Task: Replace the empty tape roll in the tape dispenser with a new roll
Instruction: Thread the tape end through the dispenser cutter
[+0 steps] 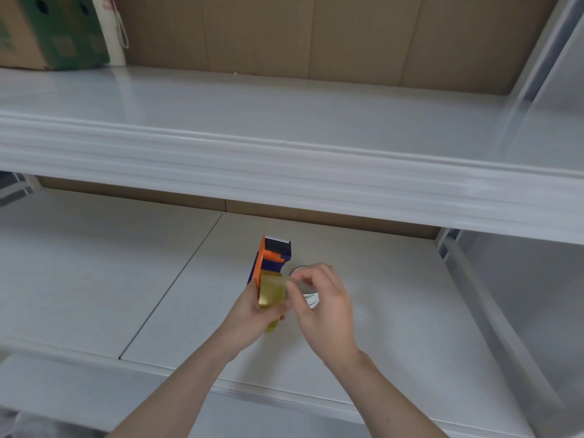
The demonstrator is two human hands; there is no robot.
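Observation:
An orange and dark blue tape dispenser (271, 257) is held above the lower shelf, its black blade end pointing away from me. A yellowish clear tape roll (272, 291) sits in it. My left hand (251, 314) grips the dispenser around the roll from below. My right hand (325, 306) is just right of the roll, thumb and forefinger pinched at the roll's edge; whether they hold the tape end is unclear. Behind my right hand a white empty core (311, 299) with green print lies on the shelf, mostly hidden.
The lower white shelf (177, 286) has a seam running diagonally left of my hands. An upper white shelf (284, 159) overhangs it, with a cardboard box (47, 30) at its far left. A white upright post (474, 295) stands at the right.

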